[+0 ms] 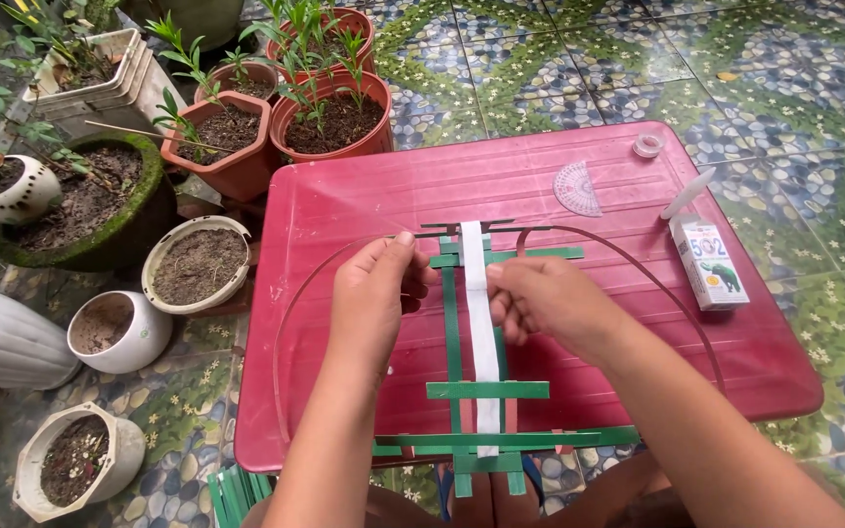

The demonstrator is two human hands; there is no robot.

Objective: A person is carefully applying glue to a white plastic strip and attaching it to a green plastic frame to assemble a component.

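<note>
White strip (pixel 482 332) over green strips (pixel 454 332), left hand (pixel 376 293) and right hand (pixel 540 303) grip pinching it

A small white box (pixel 711 262) with blue and green print is lying flat near the right edge of the red tray (pixel 344 196), a white tube (pixel 688 193) just above it.

Both hands, left hand (pixel 376 293) and right hand (pixel 540 301), pinch a white strip (pixel 482 342) across green strips (pixel 487 389) on a red tray (pixel 344 205).

Strip frame mid-tray, hands on it
Frame (pixel 481 391) centre of tray (pixel 344 196); protractor (pixel 577 188), tape roll (pixel 647 146), box (pixel 711 262) by right edge; pots (pixel 198 264) left.
</note>
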